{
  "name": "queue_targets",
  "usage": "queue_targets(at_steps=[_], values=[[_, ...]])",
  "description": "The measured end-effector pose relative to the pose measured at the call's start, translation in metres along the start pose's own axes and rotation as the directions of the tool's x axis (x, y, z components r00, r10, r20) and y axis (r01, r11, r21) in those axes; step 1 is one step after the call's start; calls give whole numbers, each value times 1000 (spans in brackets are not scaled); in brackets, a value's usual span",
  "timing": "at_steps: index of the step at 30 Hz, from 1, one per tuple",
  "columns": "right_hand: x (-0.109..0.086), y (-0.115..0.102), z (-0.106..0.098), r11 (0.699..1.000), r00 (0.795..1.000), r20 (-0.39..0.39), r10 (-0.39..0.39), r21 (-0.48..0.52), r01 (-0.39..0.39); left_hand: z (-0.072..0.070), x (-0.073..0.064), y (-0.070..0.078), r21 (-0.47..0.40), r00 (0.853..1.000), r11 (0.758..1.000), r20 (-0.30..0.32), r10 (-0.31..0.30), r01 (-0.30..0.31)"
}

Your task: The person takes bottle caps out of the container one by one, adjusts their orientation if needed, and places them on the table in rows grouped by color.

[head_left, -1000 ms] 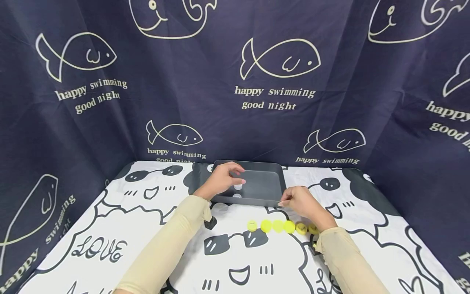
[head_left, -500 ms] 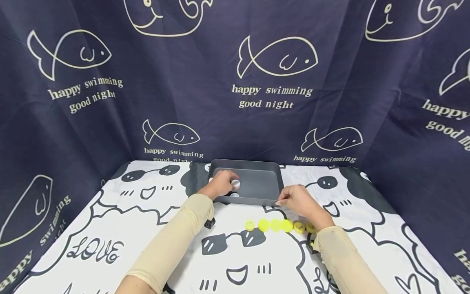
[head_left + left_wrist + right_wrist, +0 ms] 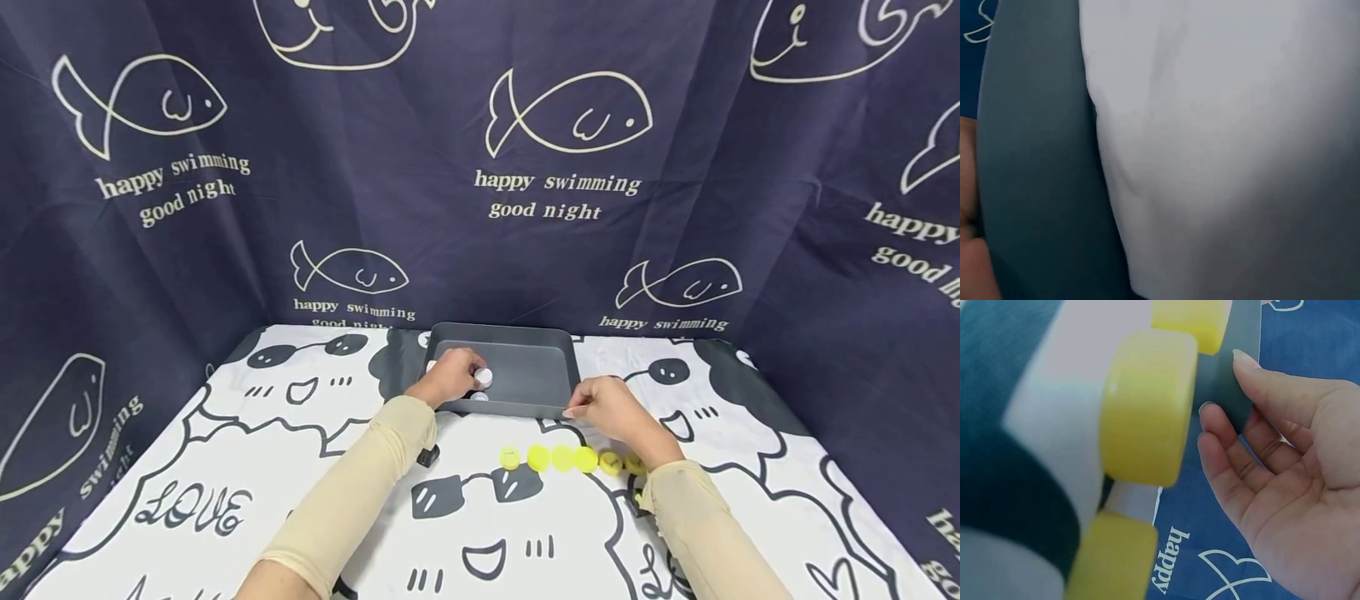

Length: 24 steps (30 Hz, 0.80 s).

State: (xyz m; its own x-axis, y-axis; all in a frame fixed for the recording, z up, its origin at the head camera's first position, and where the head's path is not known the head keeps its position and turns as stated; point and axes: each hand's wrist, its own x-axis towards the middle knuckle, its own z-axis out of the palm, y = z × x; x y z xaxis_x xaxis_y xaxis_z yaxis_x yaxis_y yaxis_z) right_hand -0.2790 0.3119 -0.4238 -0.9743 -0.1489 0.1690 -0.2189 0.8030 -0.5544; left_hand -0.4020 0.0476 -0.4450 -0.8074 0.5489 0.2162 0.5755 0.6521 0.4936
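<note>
A shallow dark grey tray (image 3: 525,379) stands at the back of the cloth-covered table. Over its left part my left hand (image 3: 448,375) reaches in and pinches a round white piece (image 3: 483,378) at the fingertips. Another white piece (image 3: 478,397) lies just below it, by the tray's near wall. My right hand (image 3: 611,406) grips the near right corner of the tray. The right wrist view shows the thumb of that hand (image 3: 1297,450) on the wall and the fingers curled round the corner. In the left wrist view, only an edge of the left hand (image 3: 969,250) shows beyond the tray wall (image 3: 1041,156).
In front of the tray, several thick yellow discs (image 3: 562,458) stand in a row, running under the right wrist. A small black object (image 3: 428,456) shows beside the left forearm. Behind the tray hangs a dark blue curtain (image 3: 420,200) with fish drawings.
My left hand has come down into the tray, its spread fingers closing on the white piece, which has since turned slightly. The right hand stays at the tray's corner.
</note>
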Motion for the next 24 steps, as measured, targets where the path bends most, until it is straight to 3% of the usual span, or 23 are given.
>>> queue_targets(at_steps=[5, 10, 17, 24], values=[[0, 1, 2, 1000, 1000, 7, 15, 2, -15, -9, -6, 2, -134, 999, 991, -46, -3, -3], [0, 1, 2, 1000, 1000, 1, 13, -4, -13, -22, -16, 4, -288, 994, 956, -104, 29, -58], [1, 1, 1, 1000, 1000, -2, 10, -11, -10, -37, -37, 0, -298, 992, 951, -112, 52, -84], [1, 0, -1, 1000, 1000, 5, 11, -11, -11, -52, -71, -1, -323, 993, 941, -91, 72, -98]])
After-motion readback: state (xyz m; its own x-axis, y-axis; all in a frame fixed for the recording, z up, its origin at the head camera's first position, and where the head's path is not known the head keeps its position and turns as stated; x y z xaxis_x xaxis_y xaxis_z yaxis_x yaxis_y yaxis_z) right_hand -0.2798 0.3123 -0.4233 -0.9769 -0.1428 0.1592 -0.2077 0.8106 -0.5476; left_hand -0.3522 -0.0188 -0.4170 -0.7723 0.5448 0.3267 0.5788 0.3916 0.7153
